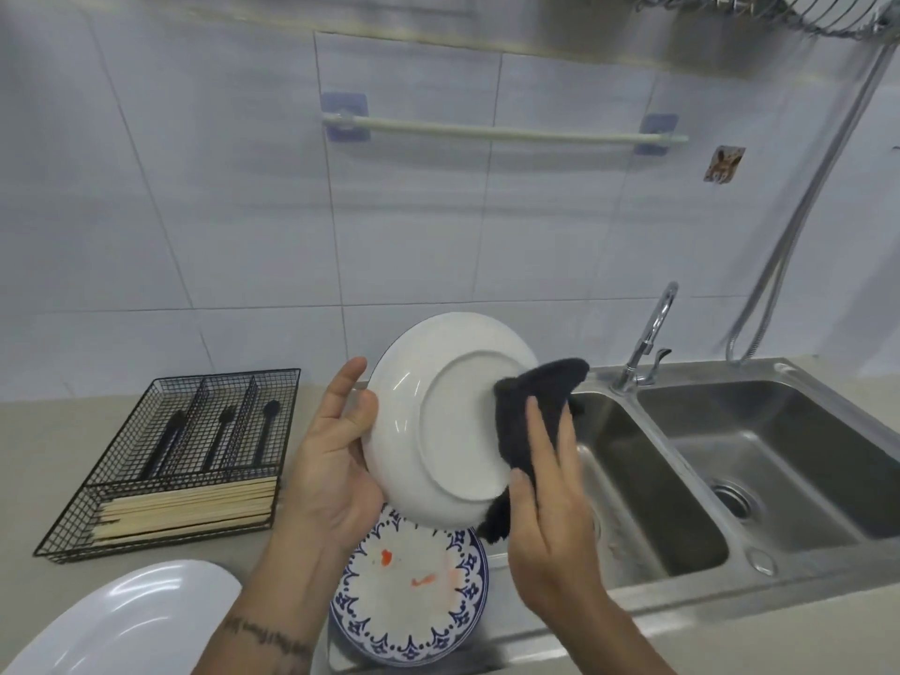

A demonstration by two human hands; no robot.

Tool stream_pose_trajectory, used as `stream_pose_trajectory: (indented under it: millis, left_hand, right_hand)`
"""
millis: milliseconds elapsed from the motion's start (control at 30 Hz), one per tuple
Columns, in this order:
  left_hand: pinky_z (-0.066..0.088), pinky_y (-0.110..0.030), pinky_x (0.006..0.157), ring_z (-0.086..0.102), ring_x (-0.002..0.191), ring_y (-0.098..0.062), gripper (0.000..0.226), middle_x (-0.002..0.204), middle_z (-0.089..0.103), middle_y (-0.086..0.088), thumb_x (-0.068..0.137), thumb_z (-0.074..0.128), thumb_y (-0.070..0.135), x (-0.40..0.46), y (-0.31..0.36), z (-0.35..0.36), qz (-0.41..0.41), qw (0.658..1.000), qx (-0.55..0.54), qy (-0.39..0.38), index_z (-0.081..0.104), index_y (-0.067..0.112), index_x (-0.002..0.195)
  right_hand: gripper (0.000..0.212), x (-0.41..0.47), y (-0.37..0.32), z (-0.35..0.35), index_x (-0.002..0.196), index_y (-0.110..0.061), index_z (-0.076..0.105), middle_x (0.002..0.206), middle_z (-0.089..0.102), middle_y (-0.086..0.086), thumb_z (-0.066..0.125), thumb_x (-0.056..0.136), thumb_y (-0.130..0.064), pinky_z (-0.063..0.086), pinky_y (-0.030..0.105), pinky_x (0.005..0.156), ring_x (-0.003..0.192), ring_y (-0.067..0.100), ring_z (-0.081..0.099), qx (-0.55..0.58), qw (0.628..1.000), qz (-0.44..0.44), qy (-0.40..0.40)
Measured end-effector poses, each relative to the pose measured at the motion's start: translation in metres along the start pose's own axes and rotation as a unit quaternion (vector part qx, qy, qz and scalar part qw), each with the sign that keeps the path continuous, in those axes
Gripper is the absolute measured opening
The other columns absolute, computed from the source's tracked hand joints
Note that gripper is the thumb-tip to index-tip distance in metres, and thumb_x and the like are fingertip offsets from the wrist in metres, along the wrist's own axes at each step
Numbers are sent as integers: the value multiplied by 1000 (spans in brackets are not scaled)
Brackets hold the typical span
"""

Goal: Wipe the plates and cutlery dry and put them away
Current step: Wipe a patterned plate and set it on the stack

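Home kitchen: double steel sink point(730, 567) with faucet point(650, 333), tiled wall point(195, 187), cutlery basket point(185, 455) sitting on counter point(29, 455)

A single head-worn camera is looking forward and down from close above the desk point(29, 460), facing the tiled wall point(195, 187); both hands are sitting near the lens at centre, with the sink point(779, 460) lying to the right.

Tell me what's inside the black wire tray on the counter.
The black wire tray holds three black utensils in its rear slots and a stack of pale chopsticks across the front compartment. The mesh hides the utensils' handle ends, so their exact types are unclear.
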State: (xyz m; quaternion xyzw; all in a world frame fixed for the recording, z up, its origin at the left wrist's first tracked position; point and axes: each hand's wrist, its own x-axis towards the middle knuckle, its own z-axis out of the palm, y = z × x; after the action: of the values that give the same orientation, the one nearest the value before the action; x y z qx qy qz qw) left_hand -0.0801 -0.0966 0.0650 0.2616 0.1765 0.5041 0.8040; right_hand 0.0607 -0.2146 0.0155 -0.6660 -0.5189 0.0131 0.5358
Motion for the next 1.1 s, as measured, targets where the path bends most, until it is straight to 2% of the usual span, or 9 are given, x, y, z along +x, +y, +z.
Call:
stream_pose_trajectory:
  millis: [167,333,467,567,700,800,900,1000,1100]
  left_hand:
    - [62,-35,75,68,82,-16,29,98,69,-2,86,58,9,4,-4,12,-9,1000,-3,20,65,23,110]
    - [56,-47,89,71,92,-28,31,102,75,-10,100,49,12,1,0,21,-33,999,15,26,62,24,125]
    - [63,-42,77,73,100,-30,44,117,72,-16,99,42,4,1,7,17,-40,999,-14,16,58,22,136]
    - [62,-35,76,73,101,-23,50,119,73,-10,96,44,1,0,10,17,-28,999,-9,-15,54,18,141]
    - [62,-36,76,73,85,-18,46,99,74,-4,90,53,4,-4,8,14,-23,1000,18,-8,62,25,130]
    - [59,-39,80,67,83,-19,54,93,67,-3,78,60,7,-7,10,6,-18,999,32,7,64,26,128]
    - [62,-31,68,69,73,-15,56,85,71,-1,77,59,7,-7,14,-1,-8,998,60,6,63,24,130]
    - [61,-30,66,70,74,-15,51,90,75,-3,84,56,5,-5,14,0,-13,997,81,-11,62,23,130]
    - [62,-36,74,74,85,-20,47,103,77,-8,91,51,2,-6,9,6,-28,995,90,-20,60,24,132]
  right_hand:
    - [65,-22,-12,21,153,-19,30,164,12,8,41,89,-20,18,60,114,150,37,5,-152,979,-132,-36]
    - [65,5,-37,22,153,-33,28,164,7,4,43,90,-30,14,66,113,150,33,5,-201,958,-185,-91]
    - [65,33,-52,23,153,-39,24,165,-2,-3,36,89,-36,13,63,114,151,28,-2,-199,956,-181,-114]
    - [63,57,-59,27,151,-39,29,164,4,-1,35,89,-38,11,60,116,150,27,0,-189,964,-164,-87]
    - [55,92,-55,27,144,-37,41,156,31,0,31,90,-40,17,58,116,145,27,20,-176,980,-87,-18]
    - [44,101,-28,13,132,-39,49,128,53,-8,29,93,-35,35,42,102,121,18,47,-132,991,-20,-3]
    - [33,95,-5,1,111,-35,55,105,61,-7,27,93,-35,43,37,85,105,22,57,-78,994,70,-40]
    - [52,88,-21,6,143,-36,43,141,49,-4,31,92,-36,32,32,109,130,14,41,-81,995,6,-59]
    - [53,86,-48,17,144,-31,46,153,36,2,36,92,-38,16,42,119,142,21,27,-162,972,-141,-89]
